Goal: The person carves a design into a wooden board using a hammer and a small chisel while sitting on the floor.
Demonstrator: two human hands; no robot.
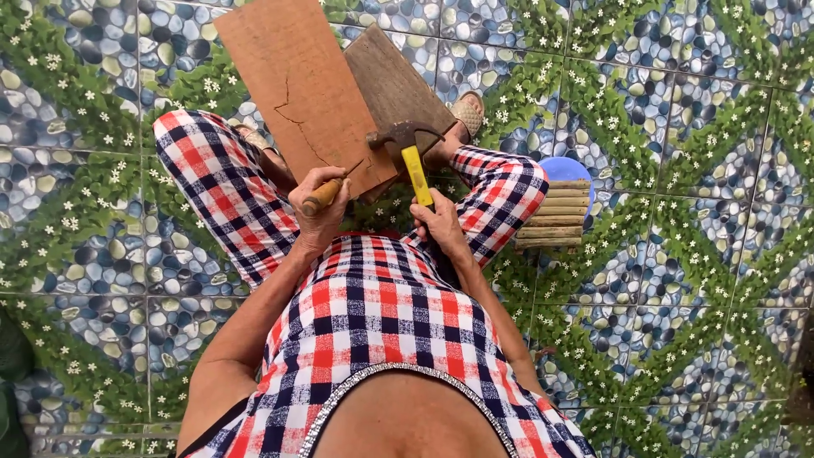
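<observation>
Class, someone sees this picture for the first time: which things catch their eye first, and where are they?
At centre, the right hand grips a yellow-handled hammer over a cracked reddish board. Beside it, the left hand holds a wooden-handled chisel to the board's edge. All around lies a pebble-and-flower patterned floor.

matt cracked wooden board (297, 85), dull metal hammer head (400, 136) on glossy yellow handle (416, 174), wooden-handled chisel (326, 193), glossy tiled floor (678, 127)
</observation>
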